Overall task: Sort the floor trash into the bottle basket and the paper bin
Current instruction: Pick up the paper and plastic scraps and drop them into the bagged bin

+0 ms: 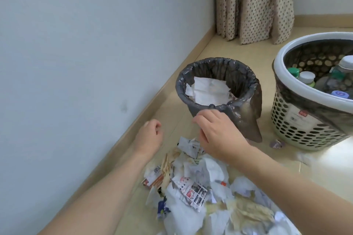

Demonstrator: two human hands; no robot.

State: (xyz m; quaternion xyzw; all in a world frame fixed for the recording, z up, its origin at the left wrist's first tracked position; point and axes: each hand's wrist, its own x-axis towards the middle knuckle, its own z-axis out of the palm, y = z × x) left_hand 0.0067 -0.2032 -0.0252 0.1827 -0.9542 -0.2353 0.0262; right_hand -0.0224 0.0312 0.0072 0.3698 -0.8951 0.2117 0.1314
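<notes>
Head view. The paper bin (219, 89), lined with a black bag, stands at centre and already holds white sheets. At its 3 o'clock stands the perforated bottle basket (298, 120), with capped bottles inside. The paper heap (200, 187) covers the floor at the bin's 6 o'clock. The right hand (219, 131), fingers loosely bent, hovers over the heap's far edge, holding nothing visible. The left hand (150, 133), at 9 o'clock of the right, is loosely curled and empty.
</notes>
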